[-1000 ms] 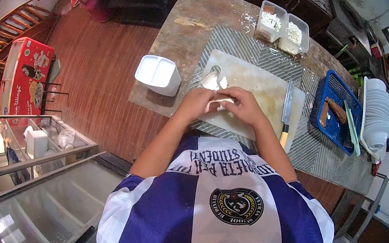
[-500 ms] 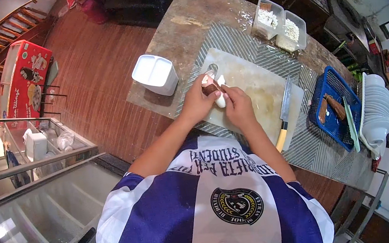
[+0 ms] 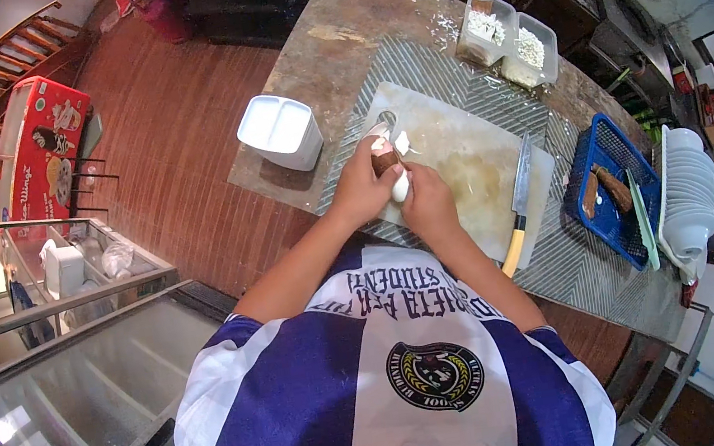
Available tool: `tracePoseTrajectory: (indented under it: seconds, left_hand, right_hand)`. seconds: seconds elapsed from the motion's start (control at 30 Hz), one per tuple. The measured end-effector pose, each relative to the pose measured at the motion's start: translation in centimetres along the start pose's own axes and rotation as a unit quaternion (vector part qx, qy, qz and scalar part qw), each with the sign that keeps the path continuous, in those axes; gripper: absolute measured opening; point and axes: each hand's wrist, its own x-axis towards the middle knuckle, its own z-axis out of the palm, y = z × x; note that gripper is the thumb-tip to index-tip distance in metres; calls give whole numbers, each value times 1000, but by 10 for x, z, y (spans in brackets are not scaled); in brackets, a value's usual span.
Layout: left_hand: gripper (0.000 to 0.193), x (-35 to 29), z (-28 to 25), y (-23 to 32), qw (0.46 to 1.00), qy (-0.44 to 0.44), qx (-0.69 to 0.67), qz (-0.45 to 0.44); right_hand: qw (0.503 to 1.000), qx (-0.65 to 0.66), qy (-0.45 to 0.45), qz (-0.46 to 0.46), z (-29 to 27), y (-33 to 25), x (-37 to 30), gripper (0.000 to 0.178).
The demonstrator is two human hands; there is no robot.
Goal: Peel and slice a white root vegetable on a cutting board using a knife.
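My left hand (image 3: 358,188) grips a partly peeled cassava root (image 3: 384,162), brown-skinned in the middle with pinkish and white flesh showing. My right hand (image 3: 429,204) is closed against the root's right side, its fingertips beside a strip of peel; whatever it holds is too small to make out. Both hands are over the near left part of a white cutting board (image 3: 476,161). A white scrap (image 3: 401,143) shows just beyond my fingers. On the board's right side lies a large knife (image 3: 520,200) with a yellow handle, touched by neither hand.
A white two-part container (image 3: 281,133) stands left of the board. Two clear tubs (image 3: 506,38) of white shreds sit at the table's far edge. On the right are a blue basket (image 3: 596,221) holding brown roots and a rack of white dishes (image 3: 689,194).
My right hand has shifted slightly down and left along the root. The root is turned a little, with more brown skin facing up. The other things have kept their places.
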Motion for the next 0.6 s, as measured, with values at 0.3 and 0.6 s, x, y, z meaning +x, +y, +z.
tracePoseTrajectory:
  seconds: [0.3, 0.6]
  left_hand:
    - [60, 3, -4, 3, 998, 12, -33, -59]
    - [68, 5, 8, -26, 996, 56, 7, 68]
  right_hand:
    - [977, 187, -41, 96, -14, 6, 3, 30]
    - [959, 242, -60, 133, -10, 12, 1, 35]
